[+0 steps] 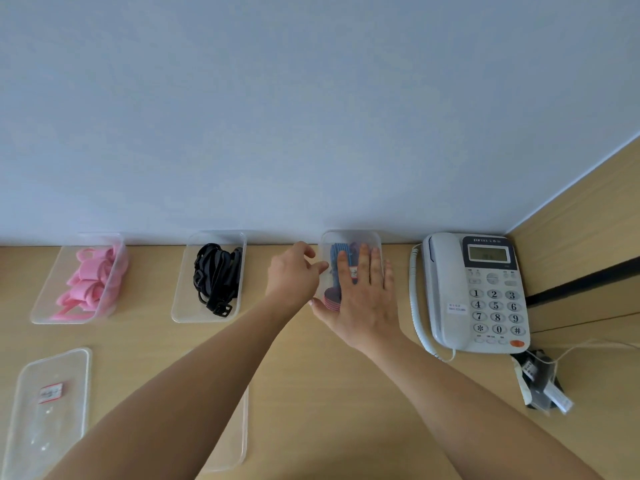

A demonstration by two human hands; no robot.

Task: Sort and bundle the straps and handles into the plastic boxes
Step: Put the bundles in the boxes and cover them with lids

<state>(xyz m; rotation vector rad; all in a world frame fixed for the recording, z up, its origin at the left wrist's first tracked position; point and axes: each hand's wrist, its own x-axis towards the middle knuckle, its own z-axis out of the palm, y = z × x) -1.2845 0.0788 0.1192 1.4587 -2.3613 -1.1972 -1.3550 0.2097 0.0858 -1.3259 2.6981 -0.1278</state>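
Forearms (207, 393), right grip (363, 296) flat on strap box (349, 237), left grip (294, 271) curled beside it, hold unclear

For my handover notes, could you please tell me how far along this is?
Done: pink straps and black straps lie boxed but uncovered. In hand: the right hand presses a lid onto the third box, the left hand at its edge. Left: a labelled lid and a second lid lie loose.

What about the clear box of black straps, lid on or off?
Off: the clear rectangular plastic box holding black straps is open on top, and the straps show uncovered.
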